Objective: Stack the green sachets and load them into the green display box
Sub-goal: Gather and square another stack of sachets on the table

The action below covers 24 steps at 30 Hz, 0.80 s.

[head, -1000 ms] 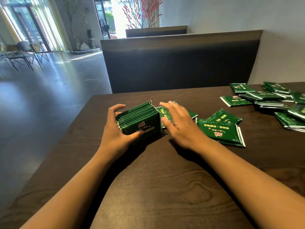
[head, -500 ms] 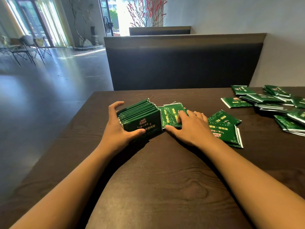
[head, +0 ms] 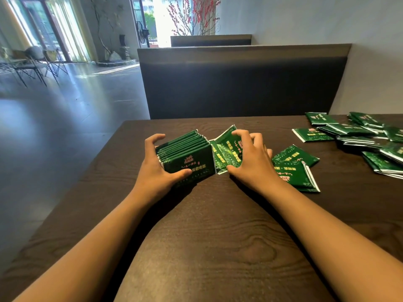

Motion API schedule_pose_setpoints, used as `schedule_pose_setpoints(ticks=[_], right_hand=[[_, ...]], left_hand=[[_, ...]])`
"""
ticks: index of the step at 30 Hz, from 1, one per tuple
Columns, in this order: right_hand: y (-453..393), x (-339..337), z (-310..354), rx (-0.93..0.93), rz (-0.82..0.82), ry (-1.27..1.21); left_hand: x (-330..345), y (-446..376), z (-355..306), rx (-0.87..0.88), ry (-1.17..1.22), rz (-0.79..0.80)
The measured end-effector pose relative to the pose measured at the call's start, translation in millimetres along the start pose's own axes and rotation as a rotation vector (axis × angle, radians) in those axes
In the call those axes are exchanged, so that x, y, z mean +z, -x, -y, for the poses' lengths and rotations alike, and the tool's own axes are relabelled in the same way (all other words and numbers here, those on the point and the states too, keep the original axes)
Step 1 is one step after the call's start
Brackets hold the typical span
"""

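Observation:
A stack of several green sachets (head: 187,153) stands on edge on the dark wooden table (head: 207,247). My left hand (head: 157,168) grips it, thumb on the near face and fingers curled over the far side. Right beside the stack, my right hand (head: 250,162) holds a loose green sachet (head: 226,149) tilted up, fingers on its top edge and thumb at its lower edge. Two more sachets (head: 292,166) lie flat just right of that hand. No green display box is in view.
A loose pile of several green sachets (head: 357,136) lies at the table's far right. A dark bench backrest (head: 239,83) runs behind the table's far edge. The table's left edge drops to a grey floor.
My right hand has lifted one sachet off the table and tilted it up next to the stack. My left hand keeps its grip on the stack.

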State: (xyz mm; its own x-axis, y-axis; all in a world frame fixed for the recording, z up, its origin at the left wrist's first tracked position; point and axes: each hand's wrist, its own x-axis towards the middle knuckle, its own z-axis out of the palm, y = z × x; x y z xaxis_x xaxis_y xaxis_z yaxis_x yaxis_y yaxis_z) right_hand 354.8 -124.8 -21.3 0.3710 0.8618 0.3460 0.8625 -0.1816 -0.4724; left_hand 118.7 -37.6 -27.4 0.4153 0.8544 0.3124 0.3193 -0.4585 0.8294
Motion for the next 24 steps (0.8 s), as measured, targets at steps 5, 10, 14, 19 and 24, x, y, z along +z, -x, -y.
schedule_pose_setpoints(ticks=[5,10,14,19,24], right_hand=[[-2,1,-3,0.0,-0.151,-0.142],[-6,-6,-8,0.03,-0.307,-0.249],[-9,-14,-10,-0.006,-0.551,-0.265],[-8,-23,-10,-0.053,-0.721,-0.278],[-4,-27,2,-0.181,-0.707,-0.432]], left_hand=[[0,0,0,0.0,0.001,-0.006],[-1,0,0,0.001,0.005,-0.006],[-1,-1,1,0.001,0.005,-0.005],[0,-1,-1,-0.001,0.008,0.0],[0,-1,-3,-0.007,0.017,0.004]])
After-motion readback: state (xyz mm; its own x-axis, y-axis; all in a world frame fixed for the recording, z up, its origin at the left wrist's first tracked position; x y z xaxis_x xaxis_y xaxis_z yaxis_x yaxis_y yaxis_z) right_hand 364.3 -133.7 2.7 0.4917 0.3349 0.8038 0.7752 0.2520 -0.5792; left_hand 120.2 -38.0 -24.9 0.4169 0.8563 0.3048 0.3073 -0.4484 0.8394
